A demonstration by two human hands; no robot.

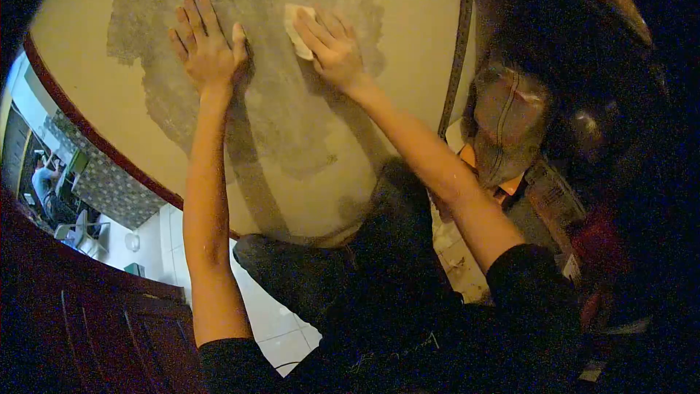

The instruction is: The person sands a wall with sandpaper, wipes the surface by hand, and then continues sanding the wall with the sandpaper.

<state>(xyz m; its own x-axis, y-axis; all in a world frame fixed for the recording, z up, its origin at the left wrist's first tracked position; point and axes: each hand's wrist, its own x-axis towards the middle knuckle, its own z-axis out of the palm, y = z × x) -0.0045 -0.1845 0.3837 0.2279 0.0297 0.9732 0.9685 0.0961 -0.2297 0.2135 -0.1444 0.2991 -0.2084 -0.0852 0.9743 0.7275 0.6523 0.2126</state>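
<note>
My left hand (pixel 208 47) lies flat against the wall with its fingers spread and nothing under them that shows. To its right, my right hand (pixel 337 47) presses a pale folded sheet (pixel 295 36) against the wall, its fingers stretched over the sheet's right part. Whether that sheet is sandpaper or cloth I cannot tell. The wall (pixel 292 102) is cream with a large, ragged grey patch where the surface looks rough and worn. Both hands rest on this patch, and my forearms cast shadows below them.
A dark wooden trim (pixel 102 142) edges the wall on the left. Beyond it, a person (pixel 45 179) is in a lit tiled room with a chair (pixel 84 232). A brown panelled door (pixel 138 328) stands lower left. Plastic-wrapped items (pixel 510 113) are piled at the right.
</note>
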